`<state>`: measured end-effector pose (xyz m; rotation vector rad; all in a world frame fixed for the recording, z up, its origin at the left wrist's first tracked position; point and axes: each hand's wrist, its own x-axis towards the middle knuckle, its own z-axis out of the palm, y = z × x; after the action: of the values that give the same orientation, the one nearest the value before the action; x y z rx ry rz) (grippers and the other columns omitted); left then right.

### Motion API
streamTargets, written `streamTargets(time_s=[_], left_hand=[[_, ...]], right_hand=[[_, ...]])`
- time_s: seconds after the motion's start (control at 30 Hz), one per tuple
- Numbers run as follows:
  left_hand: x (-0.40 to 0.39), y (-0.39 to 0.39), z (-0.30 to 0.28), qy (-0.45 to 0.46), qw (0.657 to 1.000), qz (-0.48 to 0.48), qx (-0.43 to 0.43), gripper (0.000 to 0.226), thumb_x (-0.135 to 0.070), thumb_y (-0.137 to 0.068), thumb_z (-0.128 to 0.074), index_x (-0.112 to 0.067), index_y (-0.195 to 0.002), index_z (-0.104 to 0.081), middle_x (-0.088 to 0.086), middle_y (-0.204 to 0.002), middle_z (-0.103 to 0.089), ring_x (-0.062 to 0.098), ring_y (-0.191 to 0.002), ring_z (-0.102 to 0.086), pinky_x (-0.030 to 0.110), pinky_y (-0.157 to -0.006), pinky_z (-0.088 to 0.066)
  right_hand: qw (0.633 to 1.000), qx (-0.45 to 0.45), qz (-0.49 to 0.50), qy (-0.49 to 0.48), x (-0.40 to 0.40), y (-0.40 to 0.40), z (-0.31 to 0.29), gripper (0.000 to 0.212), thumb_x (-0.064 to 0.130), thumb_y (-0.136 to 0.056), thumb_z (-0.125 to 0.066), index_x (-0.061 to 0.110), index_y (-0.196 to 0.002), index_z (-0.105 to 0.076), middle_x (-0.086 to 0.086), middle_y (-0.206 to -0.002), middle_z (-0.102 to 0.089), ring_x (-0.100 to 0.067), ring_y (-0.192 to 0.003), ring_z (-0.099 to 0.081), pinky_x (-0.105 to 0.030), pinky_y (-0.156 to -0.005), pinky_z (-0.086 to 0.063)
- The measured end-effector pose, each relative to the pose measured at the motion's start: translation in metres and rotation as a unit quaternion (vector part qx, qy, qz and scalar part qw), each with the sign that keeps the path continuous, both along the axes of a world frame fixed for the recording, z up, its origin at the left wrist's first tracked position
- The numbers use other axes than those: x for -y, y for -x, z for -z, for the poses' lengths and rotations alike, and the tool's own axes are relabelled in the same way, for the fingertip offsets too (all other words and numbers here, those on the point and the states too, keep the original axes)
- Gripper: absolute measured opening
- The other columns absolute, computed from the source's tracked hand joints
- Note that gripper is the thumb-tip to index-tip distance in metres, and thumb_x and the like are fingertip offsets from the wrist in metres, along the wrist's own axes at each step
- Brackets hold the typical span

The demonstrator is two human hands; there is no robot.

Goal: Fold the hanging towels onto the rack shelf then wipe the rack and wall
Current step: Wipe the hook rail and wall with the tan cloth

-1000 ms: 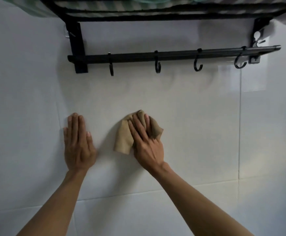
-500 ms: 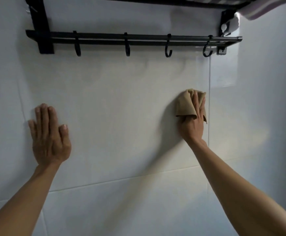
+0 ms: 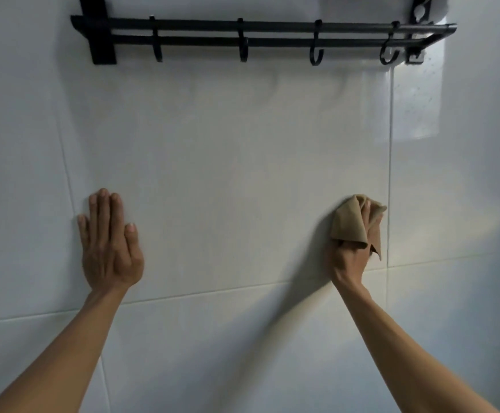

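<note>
Below the black towel rack (image 3: 260, 34), the left hand (image 3: 110, 245) lies flat, fingers straight, on the tiled wall (image 3: 227, 174); the right hand (image 3: 348, 257) grips a bunched tan cloth (image 3: 354, 225) against it, beside a vertical grout line.

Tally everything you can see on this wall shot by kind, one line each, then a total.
Hooks on the rack: 4, all black and bare, the first at
Rack: 1, black
Cloth: 1, tan, gripped by the right hand
Hands: 2; the left hand rests flat on the wall
Total: 8
</note>
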<state>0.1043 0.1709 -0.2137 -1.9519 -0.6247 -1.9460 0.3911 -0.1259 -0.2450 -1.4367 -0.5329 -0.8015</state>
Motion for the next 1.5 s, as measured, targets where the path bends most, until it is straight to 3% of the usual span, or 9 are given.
streamTargets(time_s=[0.1, 0.27, 0.6, 0.83, 1.1, 1.23, 1.33, 1.4, 1.5], left_hand=[[-0.002, 0.001, 0.001, -0.003, 1.000, 0.008, 0.003, 0.055, -0.023, -0.104, -0.029, -0.001, -0.154, -0.030, 0.016, -0.162, -0.025, 0.027, -0.153, -0.019, 0.046, -0.125, -0.008], [-0.007, 0.003, 0.002, -0.018, 1.000, 0.016, 0.000, 0.054, -0.019, -0.104, -0.031, 0.001, -0.153, -0.031, 0.016, -0.162, -0.027, 0.028, -0.152, -0.022, 0.047, -0.125, -0.011], [-0.014, 0.007, 0.004, -0.040, 0.997, 0.058, 0.011, 0.049, -0.008, -0.103, -0.036, 0.003, -0.150, -0.037, 0.017, -0.159, -0.033, 0.029, -0.150, -0.027, 0.046, -0.124, -0.014], [-0.020, 0.017, 0.002, -0.013, 0.994, 0.097, -0.043, 0.051, -0.004, -0.102, -0.036, 0.001, -0.153, -0.032, 0.017, -0.161, -0.028, 0.028, -0.152, -0.020, 0.046, -0.125, -0.010], [0.009, 0.016, 0.007, 0.088, 0.986, 0.138, -0.037, 0.055, -0.003, -0.101, -0.031, -0.004, -0.156, -0.026, 0.011, -0.166, -0.017, 0.023, -0.154, -0.008, 0.046, -0.125, 0.001], [0.043, 0.022, 0.013, 0.188, 0.971, 0.146, -0.028, 0.050, -0.004, -0.101, -0.043, -0.004, -0.150, -0.039, 0.012, -0.164, -0.023, 0.025, -0.154, -0.014, 0.041, -0.124, -0.013], [0.070, 0.029, 0.023, 0.268, 0.954, 0.131, -0.033, 0.035, -0.021, -0.099, -0.054, -0.006, -0.129, -0.061, 0.013, -0.146, -0.050, 0.029, -0.140, -0.041, 0.038, -0.113, -0.035], [0.091, 0.036, 0.021, 0.336, 0.926, 0.165, -0.054, 0.034, -0.044, -0.097, -0.050, -0.016, -0.097, -0.070, 0.006, -0.109, -0.069, 0.027, -0.108, -0.063, 0.038, -0.092, -0.051], [0.114, 0.045, 0.001, 0.445, 0.853, 0.263, -0.072, 0.043, -0.054, -0.096, -0.050, -0.021, -0.073, -0.066, -0.003, -0.075, -0.070, 0.016, -0.076, -0.066, 0.034, -0.070, -0.052]], right_hand=[[1.000, 0.000, 0.006, -0.012, -0.024, 0.021, -0.009, 0.092, -0.013, -0.083, -0.053, 0.019, -0.158, -0.012, 0.011, -0.160, 0.003, -0.021, -0.153, 0.006, -0.015, -0.119, 0.007], [0.996, 0.087, 0.024, 0.004, -0.077, 0.075, -0.012, 0.076, 0.002, -0.079, -0.032, 0.010, -0.154, -0.023, -0.014, -0.162, -0.020, -0.051, -0.149, -0.009, -0.016, -0.118, 0.010], [0.976, 0.168, -0.066, 0.121, -0.171, 0.209, -0.004, 0.088, 0.013, -0.072, -0.059, 0.009, -0.155, -0.033, -0.013, -0.166, -0.020, -0.044, -0.152, 0.003, -0.048, -0.125, -0.002], [0.960, 0.212, -0.104, 0.153, -0.199, 0.239, 0.032, 0.059, 0.011, -0.097, -0.043, 0.009, -0.155, -0.035, -0.008, -0.166, -0.021, -0.041, -0.154, 0.000, -0.045, -0.126, -0.005], [0.933, 0.216, -0.214, 0.192, -0.166, 0.222, 0.066, 0.063, -0.002, -0.083, -0.043, 0.004, -0.146, -0.049, -0.007, -0.161, -0.032, -0.032, -0.155, -0.007, -0.039, -0.126, -0.009], [0.932, 0.159, -0.259, 0.196, -0.149, 0.225, 0.067, 0.052, -0.009, -0.081, -0.049, 0.002, -0.130, -0.065, 0.001, -0.152, -0.042, -0.028, -0.152, -0.023, -0.023, -0.122, -0.019], [0.939, 0.070, -0.278, 0.192, -0.132, 0.235, 0.049, 0.048, -0.007, -0.077, -0.058, 0.006, -0.121, -0.072, 0.002, -0.142, -0.055, -0.022, -0.145, -0.039, -0.009, -0.115, -0.023], [0.941, 0.044, -0.284, 0.177, -0.120, 0.242, 0.030, 0.046, -0.001, -0.077, -0.060, 0.010, -0.119, -0.074, 0.002, -0.138, -0.061, -0.017, -0.140, -0.046, -0.004, -0.111, -0.025], [0.941, 0.052, -0.288, 0.172, -0.106, 0.250, -0.004, 0.049, -0.002, -0.079, -0.067, 0.021, -0.122, -0.073, 0.013, -0.133, -0.061, -0.009, -0.135, -0.049, -0.013, -0.110, -0.036]])
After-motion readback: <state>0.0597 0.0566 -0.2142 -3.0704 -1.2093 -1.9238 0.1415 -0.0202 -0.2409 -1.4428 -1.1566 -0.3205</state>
